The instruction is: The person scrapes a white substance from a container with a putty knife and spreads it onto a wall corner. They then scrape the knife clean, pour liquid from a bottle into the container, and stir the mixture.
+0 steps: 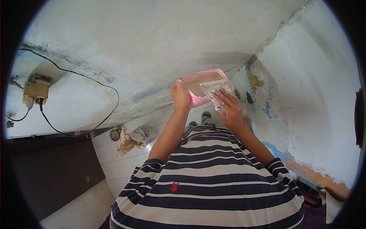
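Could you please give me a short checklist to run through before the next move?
1. Left hand holding the pink tub: ok, it grips the tub's side.
2. Right hand holding the flat scraper: ok.
3. Scraper over the tub: ok, it overlaps the opening in this view.
4. Fingers of that hand clean: not ok, pale smears show.
5. Black cable apart from the tub: ok, it loops off to the left.
6. Thickness of the pale paste: cannot tell.
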A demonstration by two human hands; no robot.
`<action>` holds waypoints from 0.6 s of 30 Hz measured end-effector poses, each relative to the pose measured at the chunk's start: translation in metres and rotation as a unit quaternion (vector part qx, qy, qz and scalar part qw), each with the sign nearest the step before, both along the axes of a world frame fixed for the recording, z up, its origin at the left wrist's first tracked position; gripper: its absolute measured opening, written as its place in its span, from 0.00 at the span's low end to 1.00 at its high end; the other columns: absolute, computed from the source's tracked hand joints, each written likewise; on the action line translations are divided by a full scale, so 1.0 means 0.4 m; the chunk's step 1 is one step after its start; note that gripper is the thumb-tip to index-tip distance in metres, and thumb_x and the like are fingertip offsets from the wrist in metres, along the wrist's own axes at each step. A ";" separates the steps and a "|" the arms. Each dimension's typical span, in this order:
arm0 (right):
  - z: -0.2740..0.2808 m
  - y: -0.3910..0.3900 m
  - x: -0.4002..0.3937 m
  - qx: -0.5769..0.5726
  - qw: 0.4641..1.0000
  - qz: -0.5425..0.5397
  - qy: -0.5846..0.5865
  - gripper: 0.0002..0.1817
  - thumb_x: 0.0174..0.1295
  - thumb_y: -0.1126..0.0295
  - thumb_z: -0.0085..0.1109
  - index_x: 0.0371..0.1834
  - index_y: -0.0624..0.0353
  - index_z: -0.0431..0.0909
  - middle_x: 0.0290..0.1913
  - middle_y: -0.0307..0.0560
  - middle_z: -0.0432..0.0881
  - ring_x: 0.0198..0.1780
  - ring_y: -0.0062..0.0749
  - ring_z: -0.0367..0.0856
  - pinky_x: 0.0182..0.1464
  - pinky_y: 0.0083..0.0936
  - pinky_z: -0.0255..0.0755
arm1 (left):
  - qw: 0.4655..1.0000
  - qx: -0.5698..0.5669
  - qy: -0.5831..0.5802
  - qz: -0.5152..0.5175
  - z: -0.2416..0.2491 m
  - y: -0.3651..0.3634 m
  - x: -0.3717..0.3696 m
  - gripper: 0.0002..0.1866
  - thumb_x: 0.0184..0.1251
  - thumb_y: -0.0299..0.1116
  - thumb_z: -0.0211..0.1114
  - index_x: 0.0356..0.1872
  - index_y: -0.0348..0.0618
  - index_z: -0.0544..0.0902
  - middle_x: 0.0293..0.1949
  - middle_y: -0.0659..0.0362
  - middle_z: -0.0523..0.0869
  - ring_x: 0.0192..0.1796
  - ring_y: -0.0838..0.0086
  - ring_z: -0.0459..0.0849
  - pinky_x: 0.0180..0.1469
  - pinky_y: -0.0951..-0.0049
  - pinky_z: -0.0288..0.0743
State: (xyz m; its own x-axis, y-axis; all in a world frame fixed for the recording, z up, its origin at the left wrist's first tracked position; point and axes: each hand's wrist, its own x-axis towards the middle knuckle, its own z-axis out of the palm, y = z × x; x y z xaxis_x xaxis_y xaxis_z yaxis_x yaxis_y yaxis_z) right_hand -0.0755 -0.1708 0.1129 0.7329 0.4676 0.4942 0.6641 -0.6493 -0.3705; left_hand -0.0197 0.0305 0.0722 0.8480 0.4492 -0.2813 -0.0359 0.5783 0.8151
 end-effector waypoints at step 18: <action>0.029 -0.053 -0.068 -0.051 0.999 -0.006 -0.003 0.22 0.58 0.77 0.58 0.56 0.52 0.86 0.60 0.45 0.86 0.67 0.43 0.79 0.67 0.45 0.69 | 0.994 0.104 -0.028 -0.024 -0.047 0.042 0.010 0.12 0.76 0.33 0.53 0.31 0.41 0.76 0.31 0.64 0.78 0.34 0.81 0.73 0.37 0.74 0.70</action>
State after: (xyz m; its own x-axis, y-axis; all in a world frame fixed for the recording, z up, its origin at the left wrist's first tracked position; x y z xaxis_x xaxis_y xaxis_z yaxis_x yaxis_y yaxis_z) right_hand -0.1028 -0.1918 0.1247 0.7358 0.5072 0.4486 0.6584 -0.6909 -0.2988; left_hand -0.0157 0.0471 0.0533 0.8820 0.4504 -0.1389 -0.0605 0.4005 0.9143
